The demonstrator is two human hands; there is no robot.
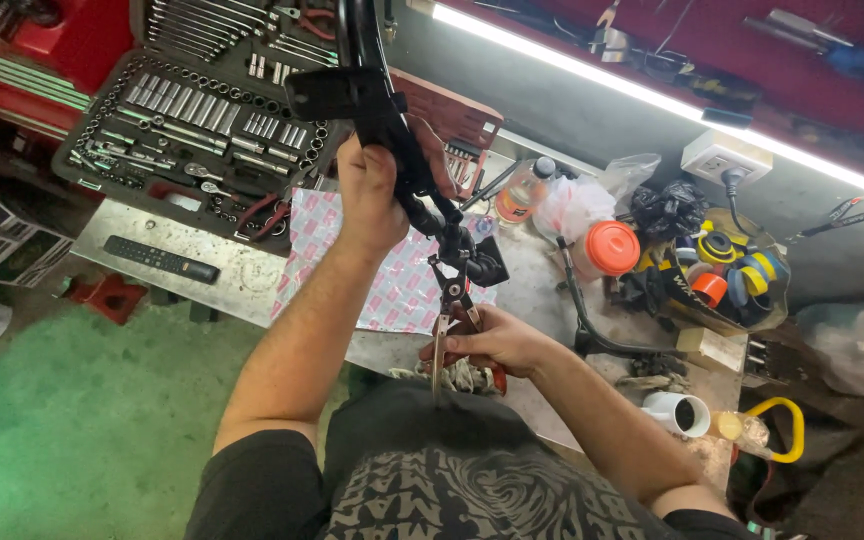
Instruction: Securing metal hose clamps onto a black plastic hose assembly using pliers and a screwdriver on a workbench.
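Observed, head view: one person, seen from above. Black short-sleeved T-shirt (472,470); sleeves end above the elbows, so both forearms are bare down to the wrists. Chest of the shirt carries a grey-white print: a swirling, spiral-like figure in the middle with block lettering around it (seen upside down from this angle, partly cut by the lower edge). Fabric looks soft, slightly creased near the collar. Left hand (370,190) bare: no glove, no watch, no wristband showing. Right hand (497,340) likewise bare, with no ring to be seen on the visible fingers (452,350). Some hair on both forearms.
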